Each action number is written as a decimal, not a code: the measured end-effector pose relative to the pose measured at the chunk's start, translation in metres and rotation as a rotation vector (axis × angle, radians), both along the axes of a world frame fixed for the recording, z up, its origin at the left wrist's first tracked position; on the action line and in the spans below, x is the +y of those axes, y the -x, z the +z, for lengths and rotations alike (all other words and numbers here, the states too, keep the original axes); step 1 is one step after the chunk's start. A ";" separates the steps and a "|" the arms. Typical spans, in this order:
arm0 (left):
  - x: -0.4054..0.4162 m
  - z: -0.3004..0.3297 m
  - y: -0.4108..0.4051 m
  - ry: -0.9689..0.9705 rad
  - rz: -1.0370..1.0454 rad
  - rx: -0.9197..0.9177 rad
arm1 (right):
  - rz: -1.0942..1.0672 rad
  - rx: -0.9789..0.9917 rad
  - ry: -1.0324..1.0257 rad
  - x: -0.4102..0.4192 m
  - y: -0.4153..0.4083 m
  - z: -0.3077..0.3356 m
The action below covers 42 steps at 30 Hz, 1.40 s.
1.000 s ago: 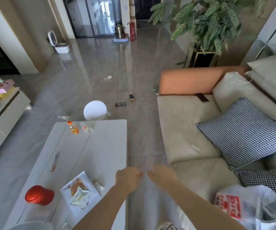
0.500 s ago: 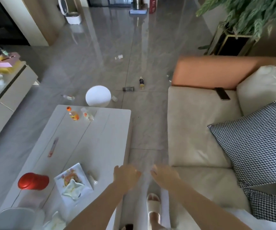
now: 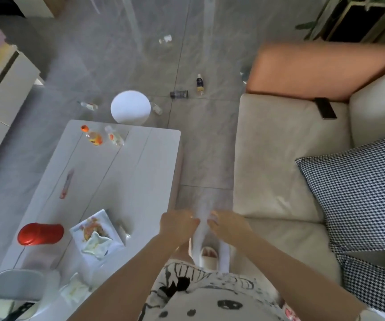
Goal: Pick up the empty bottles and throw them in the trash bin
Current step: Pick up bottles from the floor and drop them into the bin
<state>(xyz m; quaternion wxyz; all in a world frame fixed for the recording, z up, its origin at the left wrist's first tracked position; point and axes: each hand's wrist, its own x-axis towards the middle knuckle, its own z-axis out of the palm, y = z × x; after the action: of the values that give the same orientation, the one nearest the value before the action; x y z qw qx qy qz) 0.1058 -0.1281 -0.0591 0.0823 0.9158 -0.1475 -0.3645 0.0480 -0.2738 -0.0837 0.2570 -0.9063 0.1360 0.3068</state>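
My left hand (image 3: pixel 177 224) and my right hand (image 3: pixel 227 224) are close together over the gap between table and sofa. Both pinch a thin white plastic bag (image 3: pixel 200 237) that hangs down toward my slippered foot. On the far end of the white coffee table (image 3: pixel 126 181) lie an orange-capped bottle (image 3: pixel 92 135) and a clear bottle (image 3: pixel 115 135). Beyond it on the grey floor lie a clear bottle (image 3: pixel 89 105), another small clear one (image 3: pixel 156 109), a dark can-like bottle (image 3: pixel 179 94), a dark-labelled bottle (image 3: pixel 200 84) and a far clear one (image 3: pixel 166 39).
A round white stool (image 3: pixel 130 107) stands at the table's far end. On the table are a red cup (image 3: pixel 40 234) on its side, a plate with scraps and tissue (image 3: pixel 96 235), and a pen. The beige sofa (image 3: pixel 279 158) with a checked cushion fills the right; a low cabinet runs along the left.
The view has tilted down and moved forward: the far room and the plant have left the frame, and my shirt and foot have come in. My hands stay together on the bag.
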 end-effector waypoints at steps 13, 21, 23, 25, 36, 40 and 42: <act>-0.019 -0.001 -0.135 0.010 -0.159 0.035 | -0.055 0.062 0.084 -0.017 -0.122 0.006; -0.021 -0.002 -0.187 0.028 -0.139 0.028 | -0.127 0.041 0.087 -0.024 -0.169 0.011; -0.025 -0.004 -0.199 0.020 -0.131 0.038 | -0.103 0.034 0.095 -0.031 -0.182 0.009; -0.031 -0.007 -0.212 0.009 -0.125 0.045 | -0.094 0.030 0.099 -0.039 -0.197 0.006; -0.128 -0.005 -0.294 -0.015 -0.020 0.021 | 0.017 0.065 0.136 -0.142 -0.295 0.007; -0.167 -0.002 -0.314 -0.006 0.041 0.029 | 0.040 0.058 0.161 -0.178 -0.323 0.006; -0.180 0.001 -0.322 -0.017 0.024 0.027 | 0.053 0.078 0.146 -0.189 -0.333 0.005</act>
<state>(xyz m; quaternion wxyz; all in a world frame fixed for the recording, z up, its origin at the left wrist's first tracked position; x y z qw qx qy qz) 0.4281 -0.3086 -0.0585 0.0808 0.9132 -0.1321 -0.3770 0.3806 -0.4631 -0.0791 0.1766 -0.9132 0.1436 0.3379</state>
